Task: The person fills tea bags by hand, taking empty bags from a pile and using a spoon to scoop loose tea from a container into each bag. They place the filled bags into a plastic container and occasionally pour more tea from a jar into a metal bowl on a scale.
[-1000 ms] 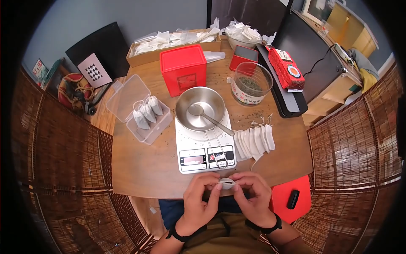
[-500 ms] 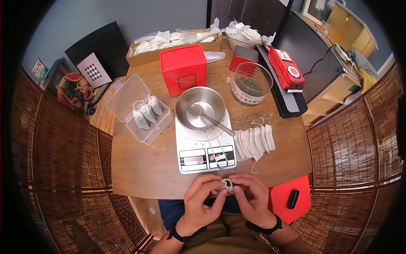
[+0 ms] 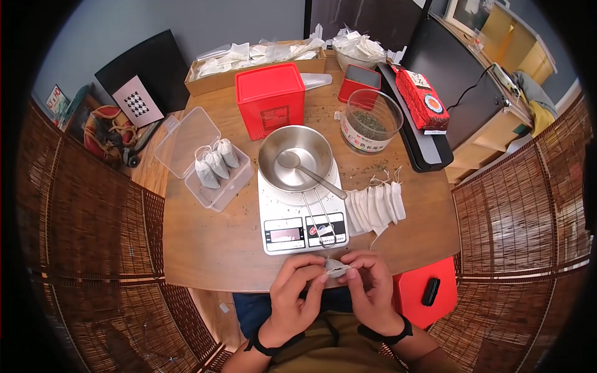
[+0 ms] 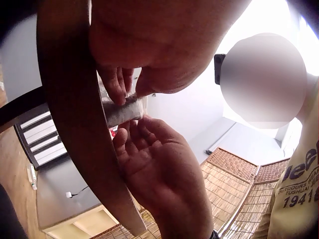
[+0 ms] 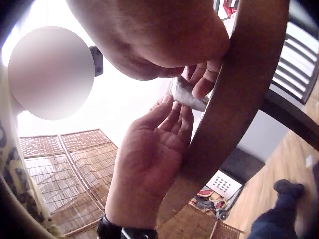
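At the table's front edge, my left hand [image 3: 297, 293] and right hand [image 3: 372, 293] pinch a small white cloth tea bag [image 3: 336, 268] between thumbs and fingers, one at each side of its mouth. In the left wrist view, the filled body of the bag [image 4: 124, 112] hangs greyish below the fingertips. Just ahead stands a white kitchen scale [image 3: 286, 214] bearing a steel pan [image 3: 267, 160], in which a spoon [image 3: 311, 175] lies. Several flat white drawstring bags [image 3: 376, 205] lie in a row to the right of the scale.
A clear lidded box [image 3: 217, 198] with three filled bags stands left. Behind are a red tin [image 3: 267, 99], a carton [image 3: 199, 84] of white packets and a clear tub [image 3: 367, 140] of dried leaves. A red stool [image 3: 448, 286] stands right, below the table.
Half a second ago the bag's mouth gaped round, showing dark contents; now it is drawn flatter between the fingers. Both hands stay near the same spot. The things on the table have not moved.
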`<state>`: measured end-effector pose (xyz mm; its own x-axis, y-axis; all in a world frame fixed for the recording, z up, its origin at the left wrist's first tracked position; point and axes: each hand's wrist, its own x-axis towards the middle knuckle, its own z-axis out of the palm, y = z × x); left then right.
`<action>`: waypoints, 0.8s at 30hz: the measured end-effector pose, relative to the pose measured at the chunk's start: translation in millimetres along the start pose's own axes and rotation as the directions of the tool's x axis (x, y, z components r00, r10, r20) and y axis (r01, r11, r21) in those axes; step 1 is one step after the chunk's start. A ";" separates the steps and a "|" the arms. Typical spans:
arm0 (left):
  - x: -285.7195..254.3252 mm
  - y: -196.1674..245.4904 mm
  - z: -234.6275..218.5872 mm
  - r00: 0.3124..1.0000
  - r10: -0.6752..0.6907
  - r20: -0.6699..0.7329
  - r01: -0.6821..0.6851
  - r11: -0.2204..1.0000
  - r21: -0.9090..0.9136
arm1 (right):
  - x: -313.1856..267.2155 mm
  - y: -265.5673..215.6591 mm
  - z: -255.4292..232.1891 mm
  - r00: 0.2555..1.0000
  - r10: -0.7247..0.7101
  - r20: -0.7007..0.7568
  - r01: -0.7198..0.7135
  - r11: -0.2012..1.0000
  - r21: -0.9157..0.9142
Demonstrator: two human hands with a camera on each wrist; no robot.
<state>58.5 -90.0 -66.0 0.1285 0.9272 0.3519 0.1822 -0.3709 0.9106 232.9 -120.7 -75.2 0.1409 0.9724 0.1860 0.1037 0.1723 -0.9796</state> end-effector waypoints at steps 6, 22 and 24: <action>6.2 4.6 0.4 1.000 -0.004 0.017 0.006 0.996 -0.094 | 1.5 0.2 -2.2 0.999 -0.014 0.032 0.016 0.999 -0.046; 3.9 10.3 -2.8 0.992 0.122 -0.014 -0.123 0.991 -0.052 | -1.6 -26.5 -13.7 0.923 0.304 0.237 -0.381 0.810 0.446; 5.1 10.4 -3.1 0.982 0.188 -0.023 -0.189 0.980 -0.066 | -0.7 -28.8 -18.6 0.845 0.413 0.339 -0.534 0.668 0.519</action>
<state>58.1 -89.0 -54.1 0.1378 0.8421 0.5214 0.0895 -0.5348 0.8402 248.1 -129.3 -45.8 -0.1717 0.9464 -0.2734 -0.5166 -0.3228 -0.7930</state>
